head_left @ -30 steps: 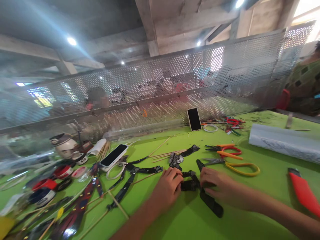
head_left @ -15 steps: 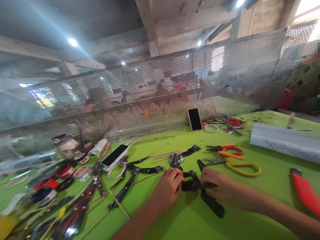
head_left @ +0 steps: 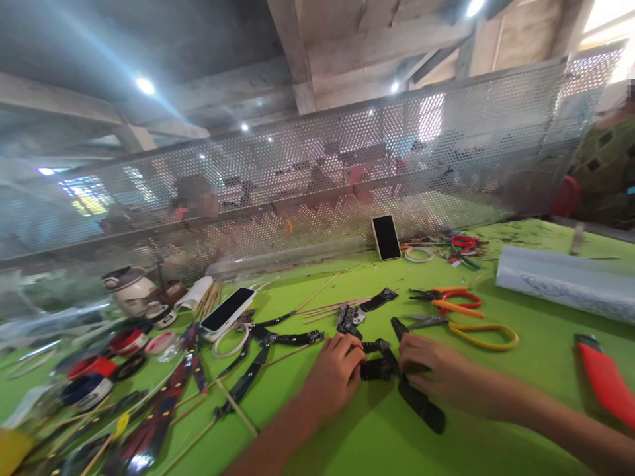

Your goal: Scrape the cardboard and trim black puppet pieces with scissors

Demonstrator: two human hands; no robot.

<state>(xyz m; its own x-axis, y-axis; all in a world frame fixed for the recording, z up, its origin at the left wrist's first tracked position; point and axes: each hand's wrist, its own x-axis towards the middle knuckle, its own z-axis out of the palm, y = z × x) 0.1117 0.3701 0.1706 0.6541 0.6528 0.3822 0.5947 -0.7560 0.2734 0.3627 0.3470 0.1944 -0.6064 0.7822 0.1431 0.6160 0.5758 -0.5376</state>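
Note:
On the green tabletop [head_left: 367, 436] lies a flat black jointed piece [head_left: 421, 404] with a long dark strip slanting under my right hand. My left hand [head_left: 336, 370] has its fingers curled and pressed on the left end of this piece. My right hand [head_left: 427, 363] pinches the strip near its middle, fingers bent over it; the fingertips are partly hidden. Just behind the hands sits a small grey and black cut-out figure [head_left: 350, 318]. Another black jointed figure [head_left: 268, 337] rests to the left of my left hand.
Yellow-handled scissors [head_left: 483, 335] and orange-red pliers [head_left: 456, 304] lie right of centre. Further right are a red-handled tool [head_left: 602, 377] and a white roll [head_left: 565, 281]. Phones [head_left: 385, 237], tape rolls [head_left: 92, 367] and bamboo sticks stand or lie around. A perforated metal screen [head_left: 307, 192] runs behind.

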